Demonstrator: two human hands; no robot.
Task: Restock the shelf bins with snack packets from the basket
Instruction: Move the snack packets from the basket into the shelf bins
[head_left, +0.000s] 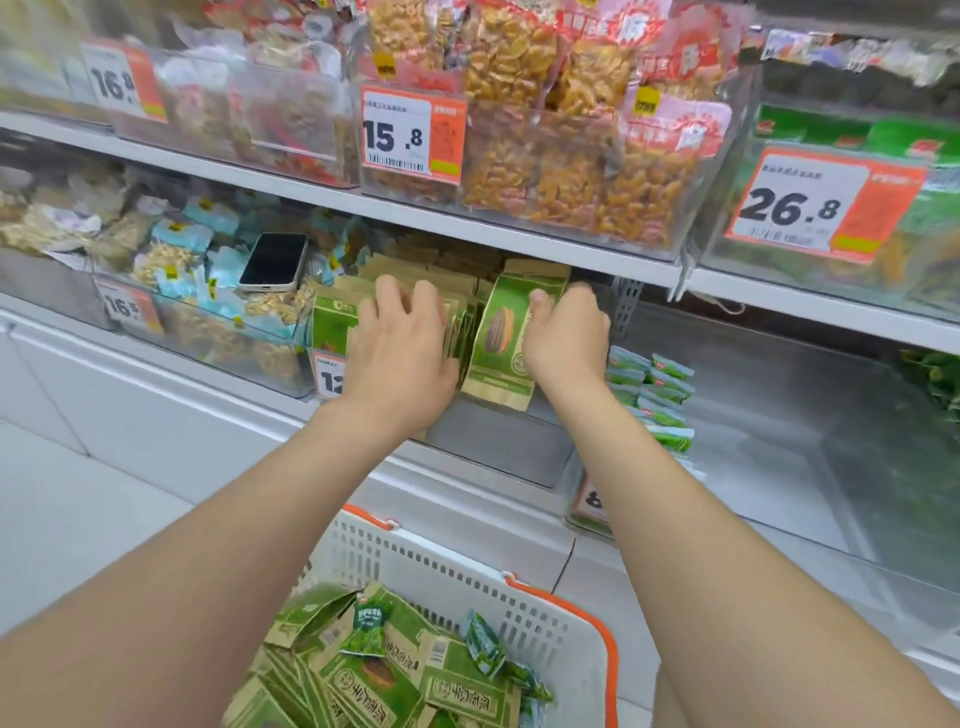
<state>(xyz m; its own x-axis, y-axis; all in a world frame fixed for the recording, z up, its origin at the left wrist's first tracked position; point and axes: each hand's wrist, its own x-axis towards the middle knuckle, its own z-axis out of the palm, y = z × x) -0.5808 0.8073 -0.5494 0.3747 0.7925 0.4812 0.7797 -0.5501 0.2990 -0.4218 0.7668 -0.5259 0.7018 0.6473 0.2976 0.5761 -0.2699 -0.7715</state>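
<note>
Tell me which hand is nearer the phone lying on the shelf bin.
Left. The left hand rests on the packet row just right of and below the phone; the right hand, holding the sunflower seed packet, is farther right.

Two hands (400, 348), one basket (550, 629), one phone (274, 260), three full price tags (410, 136)

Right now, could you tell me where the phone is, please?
The phone lies left of centre on the blue packets in the middle-shelf bin, just up-left of the left hand.
</note>
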